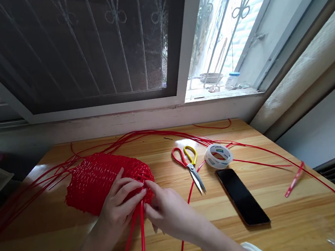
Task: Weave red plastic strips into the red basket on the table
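Note:
A red woven piece point(100, 177), rounded and closely plaited, lies on its side on the wooden table. My left hand point(118, 202) rests over its right part, fingers pressed against the weave. At its right end my right hand point(166, 208) pinches at the weave, the fingertips close to those of my left hand. Two red strands point(143, 235) run from between my hands toward the table's near edge. What exactly the right fingertips grip is partly hidden.
Scissors point(193, 171) with red and yellow handles, a tape roll point(209, 159) and a black phone point(243, 198) lie to the right on the table point(212, 234). Long red strands point(156, 132) cross the back and left. A window stands behind.

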`<control>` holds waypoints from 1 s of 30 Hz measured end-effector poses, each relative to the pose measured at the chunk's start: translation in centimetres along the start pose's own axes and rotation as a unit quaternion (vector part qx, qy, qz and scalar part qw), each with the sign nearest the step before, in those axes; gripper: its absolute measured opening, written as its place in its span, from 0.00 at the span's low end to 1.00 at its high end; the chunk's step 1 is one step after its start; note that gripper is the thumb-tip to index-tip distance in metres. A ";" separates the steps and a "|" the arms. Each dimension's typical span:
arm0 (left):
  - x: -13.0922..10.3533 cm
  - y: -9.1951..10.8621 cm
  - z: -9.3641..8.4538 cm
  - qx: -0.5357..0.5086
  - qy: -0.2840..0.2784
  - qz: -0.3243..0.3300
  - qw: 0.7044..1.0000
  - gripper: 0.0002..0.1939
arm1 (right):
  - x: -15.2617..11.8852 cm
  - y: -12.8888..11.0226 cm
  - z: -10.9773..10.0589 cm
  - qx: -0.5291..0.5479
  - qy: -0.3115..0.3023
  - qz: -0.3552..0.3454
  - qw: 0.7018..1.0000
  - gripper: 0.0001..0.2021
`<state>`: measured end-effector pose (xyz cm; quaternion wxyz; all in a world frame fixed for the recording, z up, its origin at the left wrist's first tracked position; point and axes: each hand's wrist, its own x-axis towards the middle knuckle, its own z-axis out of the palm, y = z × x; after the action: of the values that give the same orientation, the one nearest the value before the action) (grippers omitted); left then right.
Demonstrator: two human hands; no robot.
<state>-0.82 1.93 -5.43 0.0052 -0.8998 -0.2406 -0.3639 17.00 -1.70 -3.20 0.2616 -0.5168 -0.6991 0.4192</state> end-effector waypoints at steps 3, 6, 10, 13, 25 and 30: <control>0.1 0.1 -0.1 0.006 0.004 -0.010 1.000 0.23 | 0.5 0.0 -0.9 0.285 -0.095 0.079 0.951 0.25; 0.6 0.3 -0.1 -0.002 0.012 -0.020 1.000 0.20 | 0.9 0.4 -0.8 0.467 -0.064 0.127 0.873 0.21; 1.5 0.7 -0.2 -0.007 0.007 -0.053 0.999 0.14 | 1.0 0.8 0.8 0.583 0.024 0.135 0.801 0.16; 1.9 0.9 -0.3 -0.005 -0.008 -0.071 0.997 0.11 | 1.4 1.3 2.2 0.591 0.094 0.117 0.793 0.17; 0.8 0.6 -0.5 -0.002 -0.006 -0.094 0.996 0.15 | 4.0 3.5 -1.4 0.414 0.207 0.006 0.886 0.13; 0.8 0.6 -0.5 -0.006 -0.008 -0.066 0.998 0.10 | 2.9 3.5 0.1 0.237 0.183 -0.041 0.953 0.09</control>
<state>-0.40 1.69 -4.40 -0.0259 -0.8850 -0.2970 -0.3576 17.74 1.38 -6.45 0.5171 -0.4787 -0.5400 0.4603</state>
